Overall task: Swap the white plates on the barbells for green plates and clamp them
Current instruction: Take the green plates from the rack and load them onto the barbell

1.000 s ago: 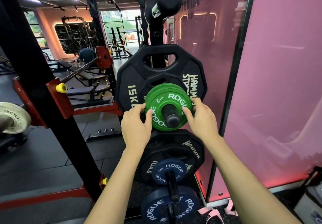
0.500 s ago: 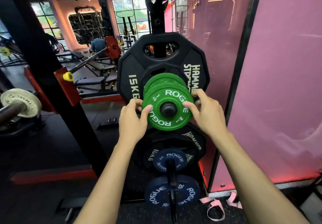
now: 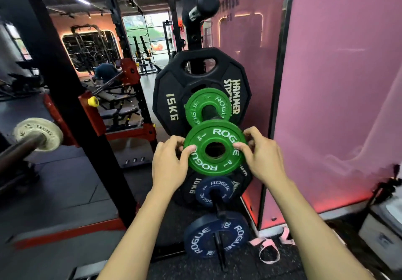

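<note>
A green plate (image 3: 215,148) marked ROGUE is held upright in front of the storage rack, free of any peg, its centre hole showing dark rack behind it. The left hand (image 3: 168,164) has its grip on the plate's left rim, thumb curled over the front face and fingers wrapped behind the edge. The right hand (image 3: 262,155) does the same on the right rim, thumb on the front near the lettering, fingers curled behind. Both grips are closed snugly on the plate, one to each side.

Just above and behind it, a second green plate (image 3: 207,107) sits on a horizontal peg of the rack, in front of a large black plate (image 3: 171,97) marked 15KG and HAMMER. Below the held plate, partly hidden by it, is another black plate (image 3: 191,189) with a small blue plate (image 3: 214,192) in front of it on a lower peg. Lower still a larger blue plate (image 3: 215,237) marked 20 sits near the floor.

To the left, a barbell (image 3: 19,149) points toward the camera with a white plate (image 3: 39,134) on its sleeve, well apart from the hands. A black upright post (image 3: 65,97) with red brackets stands between the barbell and the rack. A pink wall panel (image 3: 339,97) fills the right side, and pink straps (image 3: 269,251) lie on the floor at its foot
</note>
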